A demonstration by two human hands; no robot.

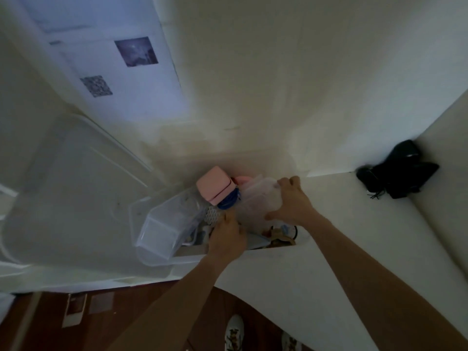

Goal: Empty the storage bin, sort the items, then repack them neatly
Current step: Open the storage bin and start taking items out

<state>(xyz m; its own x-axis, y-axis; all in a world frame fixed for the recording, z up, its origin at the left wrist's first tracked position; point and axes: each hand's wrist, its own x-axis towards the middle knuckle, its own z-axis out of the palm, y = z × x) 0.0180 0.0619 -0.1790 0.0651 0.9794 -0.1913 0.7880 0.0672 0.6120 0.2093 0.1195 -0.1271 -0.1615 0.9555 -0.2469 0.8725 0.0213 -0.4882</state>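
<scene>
Gripping a frosted container (pixel 260 196), the right hand (pixel 291 201) curls round its far edge.

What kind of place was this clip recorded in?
Probably a room in a home, though that is a guess: a white table against a pale wall, a dark wood floor, and a clear storage bin of household odds and ends that both hands reach into.
</scene>
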